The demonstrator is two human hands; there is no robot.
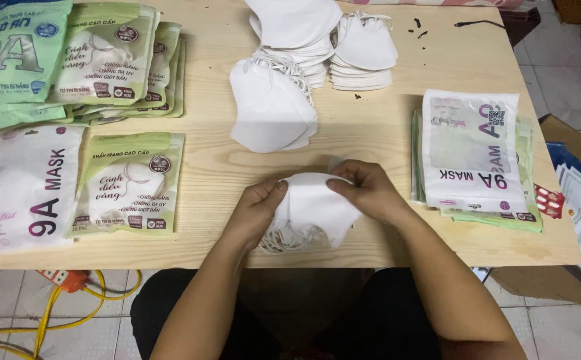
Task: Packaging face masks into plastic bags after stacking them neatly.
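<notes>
On the pale wooden table, your left hand and right hand are gripping a small stack of white fabric face masks between them; more white masks are lying just beyond.

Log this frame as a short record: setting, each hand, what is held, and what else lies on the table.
setting: wooden table, seen from above
left hand: grips the left edge of a bundle of white face masks
right hand: pinches the bundle's top right
bundle: at the near table edge, ear loops hanging below
mask stacks: loose white piles at table centre-back
green packets: stacked far left
flat pouches: pile on the right
</notes>
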